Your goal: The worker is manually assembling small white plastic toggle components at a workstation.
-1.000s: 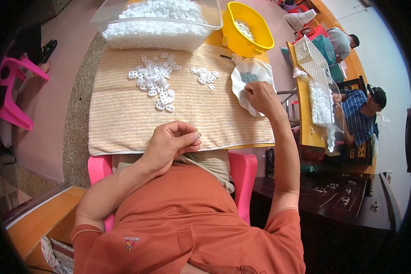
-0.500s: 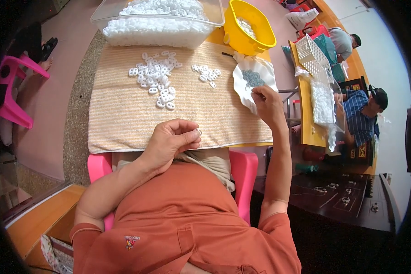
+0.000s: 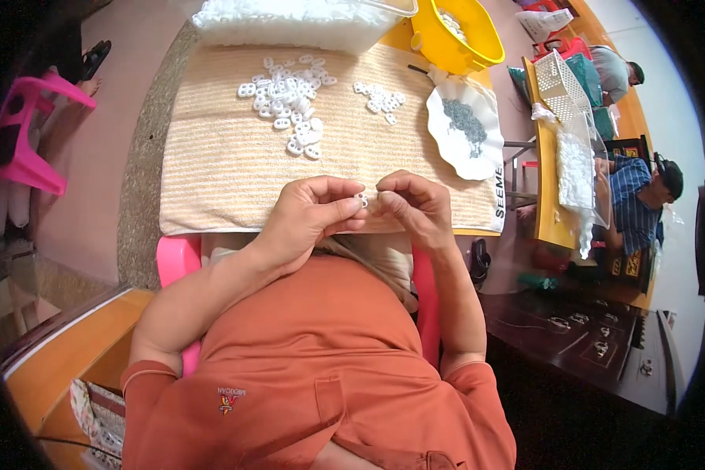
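Over the near edge of the towel-covered table my two hands meet almost fingertip to fingertip. My left hand [image 3: 309,210] pinches a small white plastic piece with holes [image 3: 363,200]. Facing it, my right hand [image 3: 424,210] is closed in a pinch; whatever its fingertips hold is too small to make out. Beyond my hands lies a pile of white two-holed plastic pieces [image 3: 291,95]. A smaller cluster of little white pieces [image 3: 381,99] is to its right. Many tiny dark grey parts [image 3: 464,121] lie on a white wavy-edged plate [image 3: 478,166] further right.
A clear plastic box [image 3: 305,39] full of white pieces and a yellow basin [image 3: 478,51] stand along the far edge. Pink chair arms flank me. At right, another table [image 3: 556,227] holds a clear bin, with two people beside it. A pink stool [image 3: 31,141] is at left.
My right hand has come back from the plate of dark grey parts to my left hand. The left hand still holds its white piece. The whole view has shifted slightly.
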`<state>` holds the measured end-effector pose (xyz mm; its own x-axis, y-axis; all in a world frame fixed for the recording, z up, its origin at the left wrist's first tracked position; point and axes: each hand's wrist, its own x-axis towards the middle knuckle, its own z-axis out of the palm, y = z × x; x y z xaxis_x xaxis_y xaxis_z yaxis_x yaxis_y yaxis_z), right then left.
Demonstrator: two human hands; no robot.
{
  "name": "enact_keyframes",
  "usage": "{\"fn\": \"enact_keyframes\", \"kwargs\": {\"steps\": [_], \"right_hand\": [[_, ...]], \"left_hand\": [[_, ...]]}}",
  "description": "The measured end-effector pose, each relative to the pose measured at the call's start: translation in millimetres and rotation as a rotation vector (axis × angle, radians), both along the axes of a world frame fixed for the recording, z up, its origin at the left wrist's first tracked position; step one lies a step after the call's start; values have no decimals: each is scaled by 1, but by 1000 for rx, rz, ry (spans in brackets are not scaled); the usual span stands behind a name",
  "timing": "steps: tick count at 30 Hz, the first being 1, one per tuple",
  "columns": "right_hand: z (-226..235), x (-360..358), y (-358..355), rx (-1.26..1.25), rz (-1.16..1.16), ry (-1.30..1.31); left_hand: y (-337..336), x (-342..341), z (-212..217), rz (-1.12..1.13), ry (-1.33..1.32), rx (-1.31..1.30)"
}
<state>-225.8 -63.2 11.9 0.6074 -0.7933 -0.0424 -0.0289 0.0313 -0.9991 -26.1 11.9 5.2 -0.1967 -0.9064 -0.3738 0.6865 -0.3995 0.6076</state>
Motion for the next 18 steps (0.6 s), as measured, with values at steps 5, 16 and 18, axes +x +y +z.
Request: {"fn": "enact_keyframes", "kwargs": {"steps": [5, 16, 18], "right_hand": [[-6, 5, 6, 126, 11, -27], [-8, 9, 11, 156, 1, -40], [-8, 9, 11, 142, 5, -48]], "left_hand": [[0, 1, -1, 7, 16, -22], [0, 0, -1, 6, -4, -18], [0, 0, -1, 10, -1, -16]]}}
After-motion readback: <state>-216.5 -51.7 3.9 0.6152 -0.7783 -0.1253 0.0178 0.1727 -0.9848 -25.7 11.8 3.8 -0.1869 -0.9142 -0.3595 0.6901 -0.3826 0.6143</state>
